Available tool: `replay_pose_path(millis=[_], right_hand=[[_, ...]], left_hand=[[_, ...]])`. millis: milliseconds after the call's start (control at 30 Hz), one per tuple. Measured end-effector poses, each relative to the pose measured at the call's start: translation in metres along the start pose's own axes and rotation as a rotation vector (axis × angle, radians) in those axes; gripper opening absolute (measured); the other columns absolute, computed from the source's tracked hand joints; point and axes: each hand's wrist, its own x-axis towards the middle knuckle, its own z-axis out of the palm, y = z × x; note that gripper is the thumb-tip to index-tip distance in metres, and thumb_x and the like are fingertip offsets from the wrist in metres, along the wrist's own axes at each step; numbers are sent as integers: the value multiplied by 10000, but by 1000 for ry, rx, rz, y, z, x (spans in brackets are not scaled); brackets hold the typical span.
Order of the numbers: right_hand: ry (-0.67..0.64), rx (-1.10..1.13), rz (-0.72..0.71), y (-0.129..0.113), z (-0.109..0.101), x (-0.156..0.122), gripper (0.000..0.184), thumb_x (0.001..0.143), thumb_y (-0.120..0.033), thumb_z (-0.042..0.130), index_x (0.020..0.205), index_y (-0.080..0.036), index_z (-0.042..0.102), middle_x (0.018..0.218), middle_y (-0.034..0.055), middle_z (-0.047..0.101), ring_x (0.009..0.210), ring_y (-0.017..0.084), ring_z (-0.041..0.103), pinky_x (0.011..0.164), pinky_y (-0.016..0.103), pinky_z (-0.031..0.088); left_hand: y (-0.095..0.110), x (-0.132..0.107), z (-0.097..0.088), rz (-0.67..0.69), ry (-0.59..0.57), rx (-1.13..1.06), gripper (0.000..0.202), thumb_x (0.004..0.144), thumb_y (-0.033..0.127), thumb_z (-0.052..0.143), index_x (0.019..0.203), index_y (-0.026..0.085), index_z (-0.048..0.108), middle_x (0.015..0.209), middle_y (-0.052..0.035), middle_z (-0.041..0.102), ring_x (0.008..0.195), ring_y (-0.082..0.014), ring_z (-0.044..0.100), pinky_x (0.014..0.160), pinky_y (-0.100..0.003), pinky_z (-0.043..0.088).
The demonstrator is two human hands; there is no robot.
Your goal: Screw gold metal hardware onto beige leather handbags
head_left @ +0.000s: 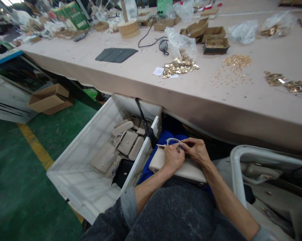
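Several beige bags (128, 142) lie in the white bin (80, 144) on your left, with one black bag (123, 172) near its right wall; beside that bin, a pale handbag (190, 172) rests on blue cloth (163, 138) across your lap, your left hand (174, 156) curled onto its handle (173, 139), your right hand (197, 150) just beside, thumb and fingertip pinching the handle; farther right, a second white bin (237, 174) holds more beige pieces (279, 197)
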Motion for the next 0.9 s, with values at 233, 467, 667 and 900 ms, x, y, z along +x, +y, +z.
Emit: replay_pose_path(millis=[233,467,667,900], right_hand=[[10,13,2,-2,1,0,285,820,-478,765,866,-203,822,837,80,776,740,247,716,683,335,563],[19,21,10,0,1,0,284,818,-476,770,873,-201,817,835,79,775,739,247,718,677,334,564],[37,-28,-50,-4,0,0,230,837,-444,761,846,-219,807,821,65,766,712,230,704,670,327,543],[29,-12,-45,1,0,0,263,844,-475,761,859,-217,811,828,71,765,716,234,700,665,330,543]], left_hand=[[2,-1,1,33,23,64,195,933,188,583,934,182,778,789,-117,749,702,-253,666,736,-341,499],[1,-3,2,65,1,55,198,944,163,572,998,171,763,858,-139,754,772,-279,696,795,-357,517],[0,-3,3,66,-13,106,232,950,149,540,1025,166,758,901,-148,771,804,-291,713,796,-362,522],[-1,-2,3,71,-3,100,239,954,156,533,1026,170,761,897,-145,771,795,-285,708,787,-362,518]])
